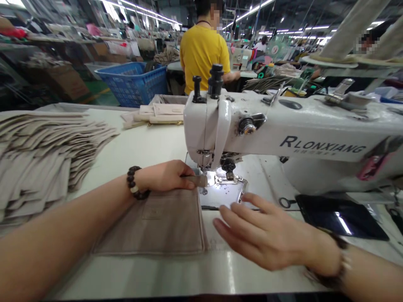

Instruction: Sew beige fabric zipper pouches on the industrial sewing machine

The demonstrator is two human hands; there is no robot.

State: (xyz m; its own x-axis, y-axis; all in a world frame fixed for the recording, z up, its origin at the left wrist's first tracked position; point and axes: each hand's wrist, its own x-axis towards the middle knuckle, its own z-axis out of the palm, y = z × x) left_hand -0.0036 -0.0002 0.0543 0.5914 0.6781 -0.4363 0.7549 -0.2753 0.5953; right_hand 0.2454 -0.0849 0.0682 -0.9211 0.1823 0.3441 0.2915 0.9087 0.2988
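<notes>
Nearest, one brown cloth piece (173, 230) lies flat on the white worktop (163, 277), at 6 o'clock from the left grip (166, 174), and runs under that wrist. One small square patch (152, 212) is on it. The right grip (267, 235), at 4 o'clock from the left one, is spread, its fingers a bit bent, near the cloth's right edge but apart from it. The left grip is pinching one narrow brown strip (197, 181) between thumb and fingers, just by the needle; I cannot tell if the strip is joined to the cloth. One shiny black slab (343, 216) lies at 3 o'clock from the right grip. From the left grip, one white sewing machine (258, 117) stands at 2 o'clock, and a big pile of cloth pieces (47, 155), too many to count, lies at 9 o'clock. Some pale pouches (163, 113) are heaped at 12 o'clock. Past them, one blue basket (135, 86) is at 11 o'clock; something dark shows at its top, but most of its inside is hidden. One brown box (66, 82) is at 10 o'clock, with a blurry heap by it, maybe in it or behind. One person in a yellow shirt (203, 58) is at 1 o'clock.
</notes>
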